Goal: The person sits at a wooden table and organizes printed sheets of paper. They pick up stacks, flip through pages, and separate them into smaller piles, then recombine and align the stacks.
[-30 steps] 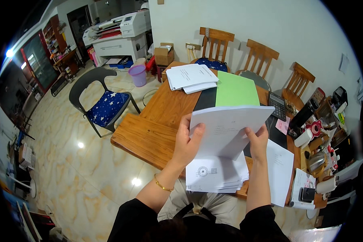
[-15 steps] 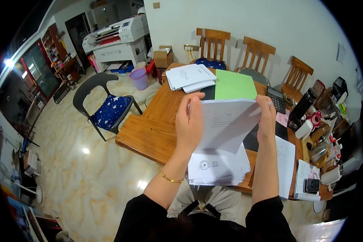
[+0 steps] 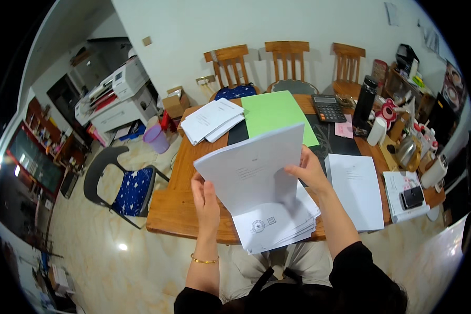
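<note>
My left hand [image 3: 206, 205] is cupped round the left edge of an upright sheaf of white printed paper [image 3: 259, 167], its thumb on the near side. At the other edge, my right hand [image 3: 310, 171] grips the sheaf, thumb over the front. The sheaf tilts, its left side lower. Its bottom edge meets a loose stack of white papers [image 3: 277, 227] at the table's near edge; the top sheet bears a round stamp and a square mark. To the right lies another white paper stack [image 3: 355, 196]. Behind the sheaf is a light green sheet [image 3: 275, 112].
White paper piles [image 3: 212, 120] lie at the wooden table's [image 3: 165, 209] far left. A black calculator [image 3: 328, 108], a dark bottle [image 3: 366, 99] and a kettle [image 3: 409, 153] stand right. A black chair [image 3: 133, 188] is at left; wooden chairs [image 3: 288, 60] line the wall.
The view has swung right. The sheaf has tilted, its left side dropping; my left hand is lower on its edge, and my right hand has shifted down from the upper corner.
</note>
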A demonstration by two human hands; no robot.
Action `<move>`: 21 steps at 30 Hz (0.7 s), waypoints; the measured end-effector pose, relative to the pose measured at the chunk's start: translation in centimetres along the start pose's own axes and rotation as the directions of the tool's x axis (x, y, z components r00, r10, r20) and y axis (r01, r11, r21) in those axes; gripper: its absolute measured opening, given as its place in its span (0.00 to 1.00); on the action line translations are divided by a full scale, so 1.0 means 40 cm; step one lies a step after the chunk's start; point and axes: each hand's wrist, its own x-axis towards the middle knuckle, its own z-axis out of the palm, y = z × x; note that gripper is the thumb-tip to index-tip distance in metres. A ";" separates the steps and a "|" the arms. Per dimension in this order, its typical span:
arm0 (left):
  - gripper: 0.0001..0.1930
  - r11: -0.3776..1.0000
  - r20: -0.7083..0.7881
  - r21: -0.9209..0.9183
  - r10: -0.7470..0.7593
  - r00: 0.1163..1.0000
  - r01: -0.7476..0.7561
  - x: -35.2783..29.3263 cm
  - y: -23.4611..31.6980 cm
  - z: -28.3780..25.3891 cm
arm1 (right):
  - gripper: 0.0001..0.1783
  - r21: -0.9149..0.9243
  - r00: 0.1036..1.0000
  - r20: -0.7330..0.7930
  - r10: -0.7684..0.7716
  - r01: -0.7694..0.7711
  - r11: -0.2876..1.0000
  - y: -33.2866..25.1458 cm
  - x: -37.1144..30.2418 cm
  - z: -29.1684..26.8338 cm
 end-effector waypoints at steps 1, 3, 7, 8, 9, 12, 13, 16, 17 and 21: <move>0.24 0.999 0.014 0.032 0.009 1.000 -0.009 -0.004 0.001 0.015 | 0.37 -0.096 1.000 0.021 0.005 -0.003 0.995 0.015 0.004 -0.004; 0.23 0.995 0.015 0.090 0.038 0.999 -0.039 -0.016 0.005 0.047 | 0.31 -0.115 1.000 0.015 -0.011 0.013 0.993 0.003 0.004 0.015; 0.23 0.995 -0.080 0.094 -0.018 0.997 0.025 0.002 -0.021 0.031 | 0.24 0.059 0.994 -0.098 -0.045 0.051 0.997 0.053 0.020 0.015; 0.23 0.994 -0.051 0.107 0.027 0.998 -0.022 0.014 -0.009 0.042 | 0.22 0.050 0.990 -0.140 -0.022 0.029 0.998 0.038 0.016 0.038; 0.23 0.991 -0.029 0.121 0.056 0.998 -0.052 0.017 0.001 0.052 | 0.21 0.045 0.983 -0.181 0.018 -0.010 0.999 0.032 0.003 0.057; 0.23 0.979 0.022 0.172 0.103 0.994 -0.105 0.010 0.026 0.073 | 0.18 -0.038 0.987 -0.156 0.049 -0.055 0.998 -0.018 0.038 0.043; 0.23 0.984 0.053 0.158 0.078 0.996 -0.086 0.009 0.030 0.068 | 0.18 0.007 0.990 -0.138 0.016 -0.015 1.000 -0.015 0.040 0.040; 0.25 0.990 0.098 0.127 0.043 0.994 -0.055 0.006 -0.006 0.041 | 0.23 -0.023 0.992 -0.121 0.036 -0.039 0.999 0.004 0.030 0.037; 0.25 0.987 0.078 0.158 0.024 0.997 -0.036 -0.009 -0.080 0.008 | 0.23 -0.085 0.992 -0.122 0.027 -0.037 0.996 0.052 0.027 0.044; 0.25 0.989 0.077 0.146 -0.021 0.997 0.010 0.010 -0.121 0.020 | 0.23 -0.140 0.977 -0.197 0.079 -0.107 0.984 0.199 0.011 0.043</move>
